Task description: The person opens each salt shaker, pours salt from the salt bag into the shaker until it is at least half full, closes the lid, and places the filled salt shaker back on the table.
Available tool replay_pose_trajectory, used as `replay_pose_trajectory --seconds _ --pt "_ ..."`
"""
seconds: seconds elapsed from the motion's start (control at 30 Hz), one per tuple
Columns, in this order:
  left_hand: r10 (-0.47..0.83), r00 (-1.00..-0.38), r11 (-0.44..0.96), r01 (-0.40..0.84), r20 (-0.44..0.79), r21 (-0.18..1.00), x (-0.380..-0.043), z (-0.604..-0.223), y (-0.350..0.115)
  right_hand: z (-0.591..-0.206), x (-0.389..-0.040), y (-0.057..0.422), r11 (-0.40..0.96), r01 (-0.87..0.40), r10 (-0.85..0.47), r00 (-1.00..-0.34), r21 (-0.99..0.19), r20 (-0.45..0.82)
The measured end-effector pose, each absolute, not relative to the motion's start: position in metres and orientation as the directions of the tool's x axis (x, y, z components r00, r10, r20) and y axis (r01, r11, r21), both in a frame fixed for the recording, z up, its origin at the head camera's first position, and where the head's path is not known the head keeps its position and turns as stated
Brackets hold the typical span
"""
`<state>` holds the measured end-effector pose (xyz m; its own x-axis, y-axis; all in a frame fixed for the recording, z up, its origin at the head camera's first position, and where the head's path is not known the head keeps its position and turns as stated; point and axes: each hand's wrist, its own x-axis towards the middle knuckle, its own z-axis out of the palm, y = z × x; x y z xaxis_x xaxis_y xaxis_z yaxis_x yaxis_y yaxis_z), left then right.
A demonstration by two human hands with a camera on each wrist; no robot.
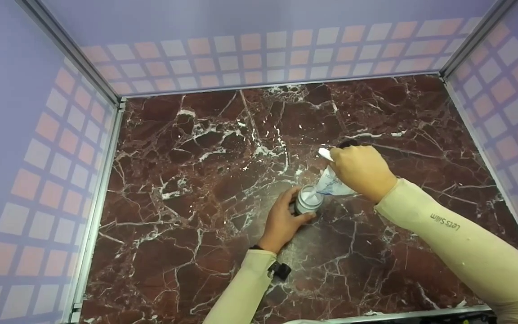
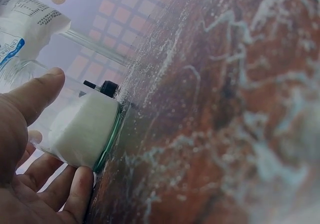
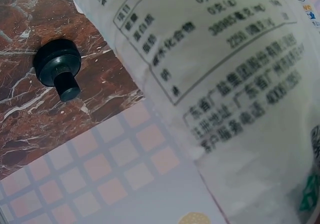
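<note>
A small glass jar (image 1: 309, 206) stands on the marbled tabletop, its mouth uncovered. White salt (image 2: 82, 129) lies inside it, banked along the glass. My left hand (image 1: 283, 219) holds the jar from the left, with the thumb on the near side and the fingers around the far side. At the jar's right, my right hand (image 1: 361, 170) grips the upper end of a printed white bag of salt (image 1: 334, 183), tilted with its lower corner at the jar's mouth. In the right wrist view the bag (image 3: 210, 84) covers much of the frame and hides the right fingers.
A black lid with a knob (image 3: 59, 66) lies on the table beyond my right hand, which partly hides it in the head view. White bits (image 1: 281, 144) are scattered over the marbled tabletop (image 1: 151, 270). Tiled panels (image 1: 277, 49) enclose the back and both sides.
</note>
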<state>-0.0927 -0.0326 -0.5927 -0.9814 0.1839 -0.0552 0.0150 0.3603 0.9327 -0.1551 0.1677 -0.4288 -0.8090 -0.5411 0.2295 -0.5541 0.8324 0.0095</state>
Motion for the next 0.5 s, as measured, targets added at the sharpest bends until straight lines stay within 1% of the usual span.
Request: replay_pose_trajectory --seconds 0.5 --pt "0.191 -0.981 0.350 0.034 -0.035 0.936 -0.0929 -0.5928 -0.0335 -0.4278 -0.1541 0.1726 0.831 -0.557 -0.540 -0.804 0.002 0.248"
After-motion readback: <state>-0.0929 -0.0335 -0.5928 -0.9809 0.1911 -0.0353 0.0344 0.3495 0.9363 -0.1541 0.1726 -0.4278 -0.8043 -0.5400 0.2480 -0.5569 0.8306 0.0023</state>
